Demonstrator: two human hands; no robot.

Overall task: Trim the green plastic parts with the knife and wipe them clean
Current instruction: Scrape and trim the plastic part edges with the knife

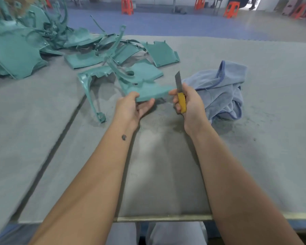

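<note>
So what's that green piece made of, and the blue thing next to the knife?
The green piece looks like smooth, slightly shiny moulded plastic. The blue thing seems soft towel cloth: fuzzy, crumpled, with a stitched edge. The knife likely has a metal blade.

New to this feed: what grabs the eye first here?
The two hands at centre: the right hand grips a yellow-handled knife with its blade up, beside the edge of a green plastic part that the left hand holds. Behind it, at far left, lies a pile of green parts, and a crumpled blue cloth lies right of the knife.
</note>
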